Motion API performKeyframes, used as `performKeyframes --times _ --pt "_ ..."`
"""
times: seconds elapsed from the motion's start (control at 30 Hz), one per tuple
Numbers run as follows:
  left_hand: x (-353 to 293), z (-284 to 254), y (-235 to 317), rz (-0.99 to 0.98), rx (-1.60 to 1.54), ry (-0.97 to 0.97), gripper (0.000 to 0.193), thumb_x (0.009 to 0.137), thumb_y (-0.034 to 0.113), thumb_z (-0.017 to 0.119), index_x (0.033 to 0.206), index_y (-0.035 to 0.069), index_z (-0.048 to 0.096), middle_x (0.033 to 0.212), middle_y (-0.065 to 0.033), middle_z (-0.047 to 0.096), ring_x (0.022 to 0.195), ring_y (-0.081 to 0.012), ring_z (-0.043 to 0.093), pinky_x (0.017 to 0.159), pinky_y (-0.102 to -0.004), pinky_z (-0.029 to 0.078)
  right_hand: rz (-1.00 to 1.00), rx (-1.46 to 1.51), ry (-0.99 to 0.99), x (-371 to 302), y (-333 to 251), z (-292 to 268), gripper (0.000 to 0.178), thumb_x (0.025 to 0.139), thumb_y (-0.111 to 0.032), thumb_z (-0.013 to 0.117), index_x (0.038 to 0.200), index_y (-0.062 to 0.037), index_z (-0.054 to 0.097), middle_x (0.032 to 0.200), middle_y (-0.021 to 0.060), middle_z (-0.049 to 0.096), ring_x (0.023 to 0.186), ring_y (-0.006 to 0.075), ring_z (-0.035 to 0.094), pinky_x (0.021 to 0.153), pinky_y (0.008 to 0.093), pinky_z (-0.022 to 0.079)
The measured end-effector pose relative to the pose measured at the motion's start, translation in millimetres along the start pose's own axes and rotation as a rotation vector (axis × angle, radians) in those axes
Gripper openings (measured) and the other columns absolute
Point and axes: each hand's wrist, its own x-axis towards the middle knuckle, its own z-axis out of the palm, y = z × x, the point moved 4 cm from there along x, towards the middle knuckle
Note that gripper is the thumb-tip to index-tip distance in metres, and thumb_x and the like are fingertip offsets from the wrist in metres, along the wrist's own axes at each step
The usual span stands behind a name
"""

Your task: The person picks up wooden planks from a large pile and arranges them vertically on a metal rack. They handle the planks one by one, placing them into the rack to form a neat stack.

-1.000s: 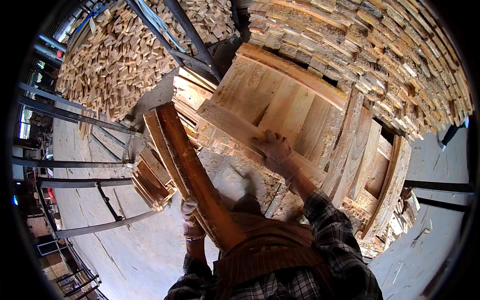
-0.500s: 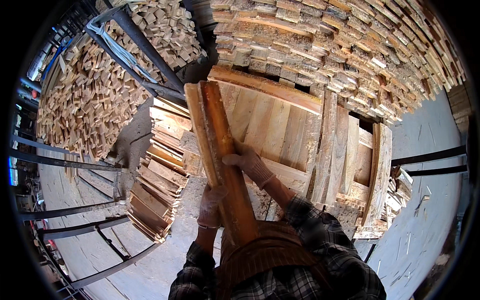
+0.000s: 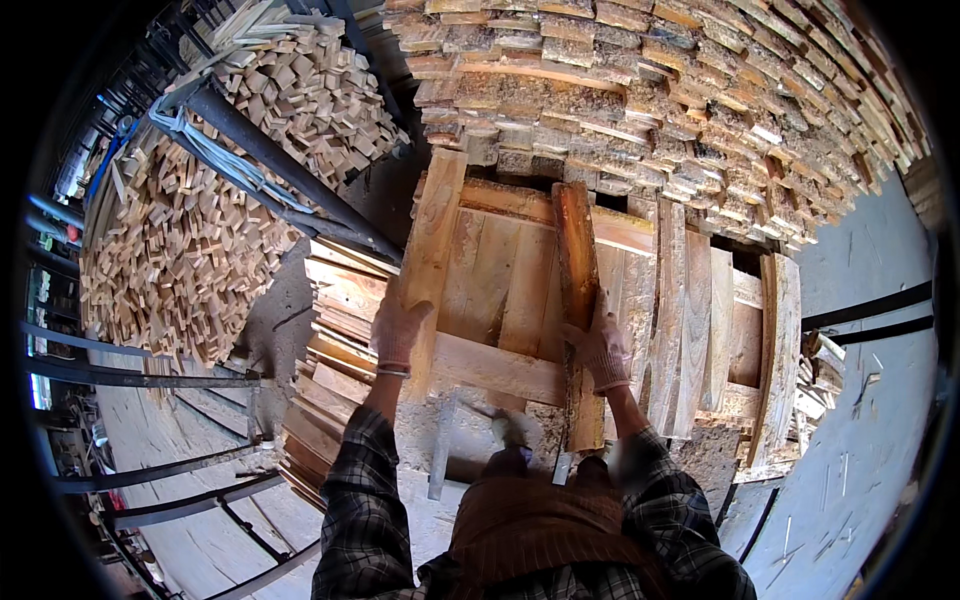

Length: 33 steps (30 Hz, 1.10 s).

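My gloved left hand (image 3: 400, 330) grips the outer edge of a pale wooden board (image 3: 437, 225), which points away from me. In my gloved right hand (image 3: 604, 352) is a narrower, darker board (image 3: 576, 260) with a rough brown edge. The two boards are apart, roughly parallel. Beneath and between them lies a row of flat planks (image 3: 510, 270) with crosspieces at its far and near ends. My fingers are partly hidden behind the boards.
A tall stack of rough boards (image 3: 600, 100) rises beyond the planks. To the left are a heap of short wood pieces (image 3: 190, 240), a dark metal frame (image 3: 290, 165) with pale cord, and a leaning row of boards (image 3: 335, 375). Metal rails (image 3: 160, 375) stand lower left.
The two boards, held together and tilted before, are now apart. The pale one has gone left with my left hand, the dark one right with my right hand, both farther from my body.
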Motion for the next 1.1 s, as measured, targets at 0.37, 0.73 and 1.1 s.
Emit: performKeyframes --times 0.37,0.73,1.1 --pt "21.3 28.4 47.8 -0.086 0.415 0.013 0.096 0.065 0.045 0.077 0.143 0.015 0.029 0.128 -0.0183 0.052 0.117 -0.0384 0.053 0.092 -0.0514 0.047 0.179 -0.342 -0.052 3.4 -33.9 15.8 0.106 0.072 -0.068 0.063 0.153 -0.0189 0.017 0.109 0.0194 0.05 0.084 0.0336 0.061 0.056 0.0457 0.052" --pt "70.6 -2.4 28.3 -0.116 0.365 -0.093 0.109 0.06 0.037 0.081 0.149 0.017 0.022 0.128 -0.0199 0.053 0.111 -0.0385 0.06 0.087 -0.0494 0.054 0.106 -0.361 0.007 -1.2 -40.0 10.6 0.098 0.076 -0.056 0.065 0.152 -0.0125 0.021 0.107 0.0201 0.053 0.079 0.0313 0.064 0.06 0.043 0.051" --pt "66.6 32.1 14.2 0.161 0.269 0.129 0.095 0.063 0.031 0.079 0.145 0.012 0.036 0.124 -0.0239 0.057 0.108 -0.0408 0.06 0.088 -0.0502 0.05 -0.002 -0.206 0.143 -6.7 -26.8 -6.8 0.076 0.086 -0.037 0.054 0.146 0.0014 0.028 0.105 0.0305 0.055 0.085 0.0386 0.06 0.063 0.0462 0.049"
